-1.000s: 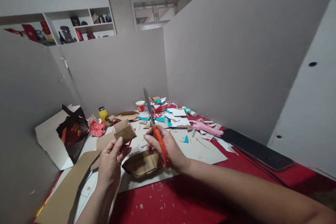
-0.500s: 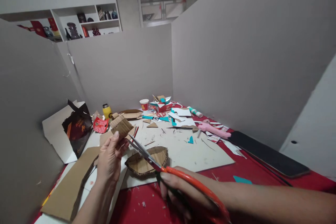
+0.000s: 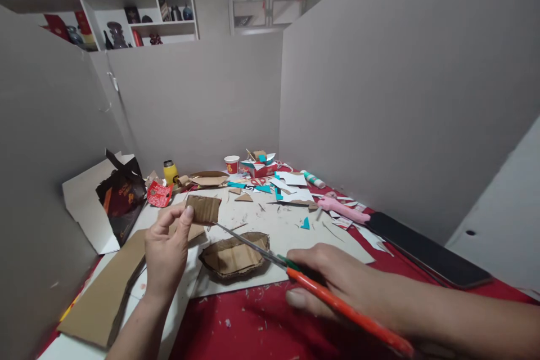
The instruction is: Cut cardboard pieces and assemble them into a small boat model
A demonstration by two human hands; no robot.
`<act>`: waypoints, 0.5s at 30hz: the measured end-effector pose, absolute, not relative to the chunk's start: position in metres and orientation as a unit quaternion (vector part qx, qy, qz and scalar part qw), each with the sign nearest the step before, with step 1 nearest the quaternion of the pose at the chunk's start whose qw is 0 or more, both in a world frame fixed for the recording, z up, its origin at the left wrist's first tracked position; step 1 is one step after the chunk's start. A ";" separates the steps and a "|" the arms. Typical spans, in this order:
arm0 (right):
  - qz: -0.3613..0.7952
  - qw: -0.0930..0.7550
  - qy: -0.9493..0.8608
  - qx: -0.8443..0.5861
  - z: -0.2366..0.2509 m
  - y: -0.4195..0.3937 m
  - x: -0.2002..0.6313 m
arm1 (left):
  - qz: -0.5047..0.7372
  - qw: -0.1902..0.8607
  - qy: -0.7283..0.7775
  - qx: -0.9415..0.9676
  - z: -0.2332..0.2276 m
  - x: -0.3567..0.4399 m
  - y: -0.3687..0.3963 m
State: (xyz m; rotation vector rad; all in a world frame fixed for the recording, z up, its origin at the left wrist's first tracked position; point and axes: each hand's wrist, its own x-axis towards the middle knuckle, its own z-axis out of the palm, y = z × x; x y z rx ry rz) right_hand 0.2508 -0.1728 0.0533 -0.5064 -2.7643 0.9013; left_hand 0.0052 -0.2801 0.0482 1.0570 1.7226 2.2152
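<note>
The left hand (image 3: 165, 256) is pinching a small brown cardboard piece (image 3: 203, 208) in a closed grip, holding it up above the worktop (image 3: 261, 326). The right hand (image 3: 337, 287) is gripping orange-handled scissors (image 3: 304, 281) (blades pointing left toward that piece), just near a cardboard tray (image 3: 234, 259).

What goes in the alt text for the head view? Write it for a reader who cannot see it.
A person's left hand holds up a small brown corrugated cardboard piece, while the right hand grips orange-handled scissors pointing at it. Below lie a shallow brown cardboard tray and paper scraps on a red table walled by grey partitions.
</note>
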 end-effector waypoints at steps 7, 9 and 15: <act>0.097 0.155 -0.956 -0.230 0.064 -0.155 0.262 | 0.701 0.104 0.579 0.404 0.053 0.010 -0.282; 0.119 0.202 -0.944 -0.231 0.067 -0.151 0.261 | 0.708 0.144 0.567 0.395 0.054 0.011 -0.281; 0.459 0.300 -0.804 -0.228 0.075 -0.160 0.226 | 0.711 0.198 0.543 0.401 0.049 0.018 -0.279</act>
